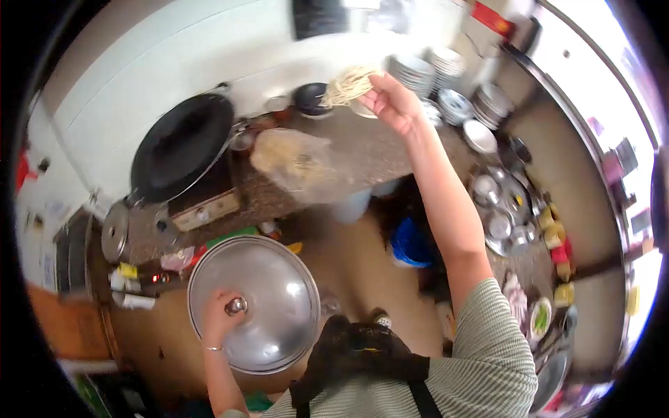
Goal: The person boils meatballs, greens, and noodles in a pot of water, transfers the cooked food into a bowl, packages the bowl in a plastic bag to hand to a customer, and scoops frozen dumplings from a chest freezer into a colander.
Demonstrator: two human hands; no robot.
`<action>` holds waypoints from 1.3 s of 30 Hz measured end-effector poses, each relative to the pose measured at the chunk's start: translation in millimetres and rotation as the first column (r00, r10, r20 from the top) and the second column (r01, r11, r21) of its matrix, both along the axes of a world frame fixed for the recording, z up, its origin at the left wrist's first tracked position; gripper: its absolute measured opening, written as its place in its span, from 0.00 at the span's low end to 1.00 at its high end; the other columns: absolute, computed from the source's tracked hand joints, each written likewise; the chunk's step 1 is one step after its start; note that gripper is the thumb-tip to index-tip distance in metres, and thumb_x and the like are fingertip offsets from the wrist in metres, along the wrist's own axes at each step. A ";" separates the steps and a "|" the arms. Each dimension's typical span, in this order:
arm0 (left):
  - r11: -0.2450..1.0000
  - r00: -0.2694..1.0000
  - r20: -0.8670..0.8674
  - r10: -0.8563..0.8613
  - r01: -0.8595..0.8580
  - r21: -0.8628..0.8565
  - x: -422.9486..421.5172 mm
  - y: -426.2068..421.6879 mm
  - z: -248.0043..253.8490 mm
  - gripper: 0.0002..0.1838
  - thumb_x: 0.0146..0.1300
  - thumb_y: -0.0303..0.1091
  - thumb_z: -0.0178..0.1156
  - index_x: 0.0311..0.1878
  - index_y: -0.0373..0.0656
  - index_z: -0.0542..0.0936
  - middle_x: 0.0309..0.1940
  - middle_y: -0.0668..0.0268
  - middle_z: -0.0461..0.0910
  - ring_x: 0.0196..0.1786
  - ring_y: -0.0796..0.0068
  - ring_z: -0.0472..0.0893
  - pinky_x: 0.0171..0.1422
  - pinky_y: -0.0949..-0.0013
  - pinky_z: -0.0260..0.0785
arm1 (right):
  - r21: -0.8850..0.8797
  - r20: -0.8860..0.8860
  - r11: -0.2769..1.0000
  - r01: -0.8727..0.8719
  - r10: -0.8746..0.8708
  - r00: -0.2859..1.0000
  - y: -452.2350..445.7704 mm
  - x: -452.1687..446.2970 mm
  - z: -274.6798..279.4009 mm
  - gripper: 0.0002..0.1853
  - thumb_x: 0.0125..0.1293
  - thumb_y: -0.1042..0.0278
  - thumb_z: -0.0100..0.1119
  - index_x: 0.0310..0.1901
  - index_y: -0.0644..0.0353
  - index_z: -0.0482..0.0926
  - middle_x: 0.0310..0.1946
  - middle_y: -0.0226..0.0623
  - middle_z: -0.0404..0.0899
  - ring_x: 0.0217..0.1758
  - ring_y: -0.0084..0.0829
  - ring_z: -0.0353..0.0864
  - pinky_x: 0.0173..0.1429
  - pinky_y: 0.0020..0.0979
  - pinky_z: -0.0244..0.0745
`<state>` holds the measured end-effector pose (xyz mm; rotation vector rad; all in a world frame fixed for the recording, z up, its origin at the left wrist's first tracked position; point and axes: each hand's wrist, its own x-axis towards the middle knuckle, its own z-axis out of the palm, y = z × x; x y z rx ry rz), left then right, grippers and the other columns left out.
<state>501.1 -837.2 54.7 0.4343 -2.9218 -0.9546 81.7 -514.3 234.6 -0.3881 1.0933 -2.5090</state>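
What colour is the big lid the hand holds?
Shiny silver; the lid shows in the head view.

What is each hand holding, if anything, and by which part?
The left hand holds the lid by its knob; the right hand grips the noodles at one side of the bundle.

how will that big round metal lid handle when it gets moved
The metal lid is probably stiff, given its smooth, shiny dome. Held by the left hand at a small knob, it may tilt easily. Its broad span suggests some weight.
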 end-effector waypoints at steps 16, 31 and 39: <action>0.475 0.755 0.307 -0.579 0.619 -0.625 12.0 300.6 98.6 0.21 0.59 0.44 0.63 0.48 0.37 0.79 0.40 0.60 0.78 0.43 0.65 0.75 0.49 0.65 0.69 | 0.074 0.018 0.212 0.974 -0.977 0.212 630.4 640.7 -41.2 0.10 0.67 0.73 0.52 0.50 0.56 0.72 0.38 0.27 0.77 0.36 0.23 0.76 0.42 0.29 0.73; 0.094 0.067 -0.232 -0.970 0.990 -0.107 115.9 786.2 134.4 0.18 0.43 0.27 0.64 0.42 0.40 0.80 0.39 0.59 0.75 0.37 0.62 0.78 0.43 0.67 0.71 | 0.781 -0.430 -0.472 0.409 -0.881 -0.196 911.6 940.2 -198.8 0.21 0.64 0.59 0.58 0.54 0.63 0.77 0.46 0.36 0.81 0.48 0.28 0.76 0.52 0.29 0.69; -0.540 -0.563 -0.224 -0.795 0.826 -0.159 241.2 1091.0 88.5 0.14 0.48 0.39 0.62 0.39 0.48 0.81 0.37 0.57 0.76 0.42 0.55 0.78 0.48 0.57 0.71 | 0.470 0.359 -0.285 0.835 -0.803 -0.476 679.5 1047.0 -325.7 0.12 0.65 0.61 0.58 0.44 0.59 0.76 0.38 0.30 0.78 0.42 0.25 0.77 0.48 0.28 0.74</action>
